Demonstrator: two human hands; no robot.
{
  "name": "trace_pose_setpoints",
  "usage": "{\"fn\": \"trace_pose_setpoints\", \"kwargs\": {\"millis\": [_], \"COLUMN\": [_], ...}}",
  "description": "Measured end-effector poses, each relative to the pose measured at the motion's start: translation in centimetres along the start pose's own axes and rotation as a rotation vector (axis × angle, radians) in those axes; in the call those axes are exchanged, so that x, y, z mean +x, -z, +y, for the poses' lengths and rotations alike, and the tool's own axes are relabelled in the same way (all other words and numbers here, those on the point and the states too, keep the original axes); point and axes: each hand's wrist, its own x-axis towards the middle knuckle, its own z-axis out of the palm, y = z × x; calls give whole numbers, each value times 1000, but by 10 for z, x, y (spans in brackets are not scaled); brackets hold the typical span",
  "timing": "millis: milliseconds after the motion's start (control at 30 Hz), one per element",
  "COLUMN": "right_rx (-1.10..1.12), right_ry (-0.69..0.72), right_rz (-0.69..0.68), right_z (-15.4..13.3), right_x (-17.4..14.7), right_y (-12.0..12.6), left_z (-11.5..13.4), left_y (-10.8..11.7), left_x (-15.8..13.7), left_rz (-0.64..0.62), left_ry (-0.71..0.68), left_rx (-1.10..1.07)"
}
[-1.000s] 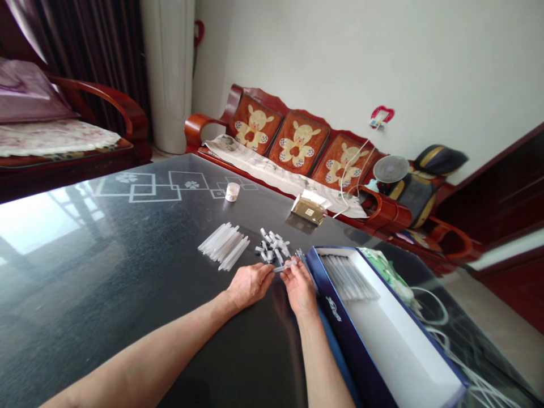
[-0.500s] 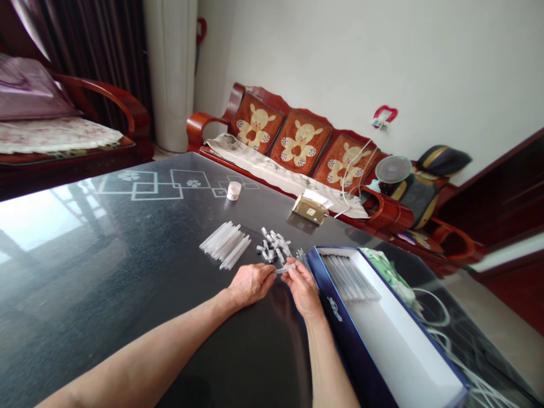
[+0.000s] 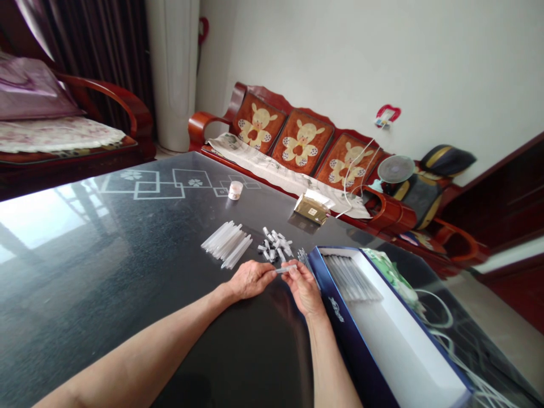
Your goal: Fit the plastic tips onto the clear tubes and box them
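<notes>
Between my hands is a slim translucent pen, lying nearly level just above the dark table. My left hand is closed around its left end, while the fingertips of my right hand pinch its other end. Just beyond them lies a heap of small white and black-ended pen caps. Translucent pen barrels are piled to the left of the caps. Thin refills lie by my right hand, partly hidden against a blue box. Inside that box, several pens rest in a row at the far end.
A small white cup-like container and a tissue box stand farther back on the glossy table. A green-white packet and white cables lie right of the blue box. A wooden sofa stands behind.
Both hands stay almost in place, still holding the pen between them. The view has shifted very slightly; the piles and the box look the same.
</notes>
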Motion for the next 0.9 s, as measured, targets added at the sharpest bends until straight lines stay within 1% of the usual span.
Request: {"fn": "trace_pose_setpoints", "kwargs": {"millis": [100,233,367,567,700,900], "right_rx": [-68,-218,-291,-171,-88,-36], "right_ry": [45,116,140,59,9,-62], "right_rz": [7,44,94,152,188,233], "right_z": [1,4,8,10,10,9], "right_x": [1,1,1,-3,-3,-1], "right_y": [2,5,3,-9,-16,-19], "left_z": [-1,-3,-4,-2,0,0], "left_y": [-1,-3,-7,-13,-13,-14], "left_x": [0,0,0,-4,-6,-6], "left_rz": [-1,11,39,116,132,141], "left_ry": [-8,-18,-42,-64,-42,-70], "left_rx": [20,45,75,188,269,363]}}
